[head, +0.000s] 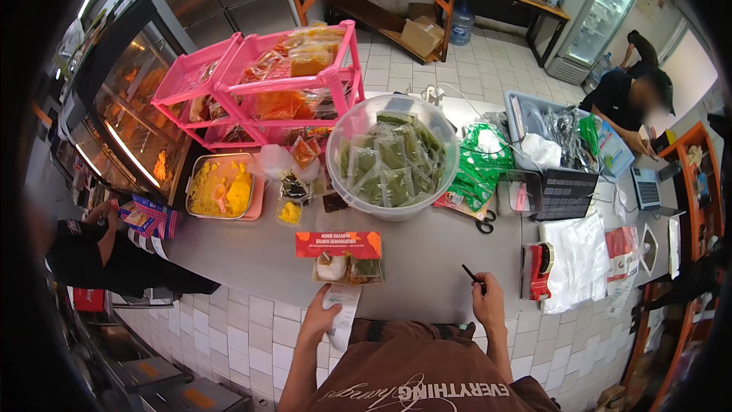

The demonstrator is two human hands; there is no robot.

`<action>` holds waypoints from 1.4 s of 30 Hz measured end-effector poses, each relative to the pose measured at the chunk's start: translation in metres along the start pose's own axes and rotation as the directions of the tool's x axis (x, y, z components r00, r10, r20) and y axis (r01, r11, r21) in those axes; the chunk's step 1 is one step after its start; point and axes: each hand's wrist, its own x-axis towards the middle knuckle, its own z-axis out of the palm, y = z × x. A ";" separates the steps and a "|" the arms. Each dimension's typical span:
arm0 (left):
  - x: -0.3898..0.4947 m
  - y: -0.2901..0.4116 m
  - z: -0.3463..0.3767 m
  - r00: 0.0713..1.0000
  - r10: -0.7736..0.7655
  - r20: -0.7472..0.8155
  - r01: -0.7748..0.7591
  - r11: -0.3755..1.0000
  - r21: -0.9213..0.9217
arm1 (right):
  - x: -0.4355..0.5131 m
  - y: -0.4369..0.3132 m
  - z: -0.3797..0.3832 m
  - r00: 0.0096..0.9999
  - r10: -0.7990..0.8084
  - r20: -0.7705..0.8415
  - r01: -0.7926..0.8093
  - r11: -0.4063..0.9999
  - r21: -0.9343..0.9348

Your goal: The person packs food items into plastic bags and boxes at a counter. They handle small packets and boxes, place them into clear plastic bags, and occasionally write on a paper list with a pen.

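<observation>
My left hand [320,313] pinches a long paper receipt [343,315] at the front edge of the metal counter, and its lower end hangs down past the edge. Just beyond it sits an open food box [349,278] with a white wrapped item and a green sachet inside. A red printed card [338,245] stands along the box's far side. To the right, my right hand [487,302] grips a slim black pen [472,274], tilted up and away to the left. Behind the box stands a large clear plastic tub [394,214] full of green sauce sachets [389,154].
Pink plastic racks [274,87] with sauce packets stand far left, near a tray of yellow food [223,186]. Black scissors [485,222], a red tape dispenser [537,272] and plastic bags [575,263] lie to the right. One person [103,257] stands left; others are at the far right.
</observation>
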 end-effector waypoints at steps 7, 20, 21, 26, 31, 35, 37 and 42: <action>-0.071 0.105 -0.035 0.921 -0.035 0.389 -0.104 0.938 0.331 | 0.005 0.009 -0.011 1.000 0.005 -0.018 -0.005 1.000 0.027; 0.005 0.140 0.178 0.761 0.564 0.320 -0.476 0.821 -0.315 | 0.001 0.014 -0.047 0.992 0.095 -0.078 -0.030 0.805 0.593; 0.017 0.130 0.194 0.788 0.528 0.317 -0.484 0.849 -0.212 | -0.001 0.016 -0.052 0.991 0.065 -0.117 0.021 0.789 0.614; 0.056 0.070 0.230 0.708 0.626 0.327 -0.679 0.477 0.558 | -0.009 0.017 -0.063 0.961 0.276 -0.012 -0.191 0.695 0.693; 0.067 0.043 0.231 0.690 0.643 0.333 -0.637 0.320 0.701 | -0.006 0.013 -0.029 0.986 0.146 0.079 -0.162 0.745 0.647; 0.069 0.046 0.231 0.735 0.588 0.337 -0.611 0.359 0.706 | 0.010 0.017 0.006 0.972 0.099 0.211 -0.207 0.786 0.582; 0.069 0.048 0.230 0.749 0.563 0.351 -0.605 0.363 0.709 | 0.021 0.021 0.021 0.969 0.046 0.242 -0.175 0.820 0.544; 0.070 0.047 0.227 0.759 0.551 0.346 -0.590 0.360 0.722 | 0.048 0.034 0.060 0.986 -0.089 0.145 0.025 0.920 0.391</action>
